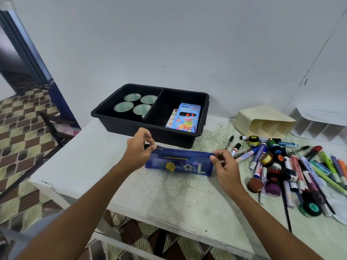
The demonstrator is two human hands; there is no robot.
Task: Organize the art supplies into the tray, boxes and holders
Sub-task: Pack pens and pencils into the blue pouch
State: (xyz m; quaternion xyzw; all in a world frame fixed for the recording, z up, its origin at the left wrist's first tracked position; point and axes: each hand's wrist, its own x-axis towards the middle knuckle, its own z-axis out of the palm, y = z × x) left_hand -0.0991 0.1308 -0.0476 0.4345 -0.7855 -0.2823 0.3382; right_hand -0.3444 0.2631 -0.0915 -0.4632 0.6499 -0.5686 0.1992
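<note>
A blue see-through pencil pouch [178, 163] with a basketball patch and a letter L stands on the white table, in front of the black tray [105, 117]. My left hand [139, 147] pinches the zipper end at the pouch's top left corner. My right hand [224, 166] pinches its top right corner. The tray has two compartments: several round lidded pots [135, 105] fill the left one, and a neon coloured-pencil box [187, 118] leans in the right one over another box.
A heap of markers, pens and small paint pots [285, 166] covers the table to the right. A cream divided holder [262, 120] and a white divided holder [319, 124] lie at the back right against the wall. The table's left edge drops to a tiled floor.
</note>
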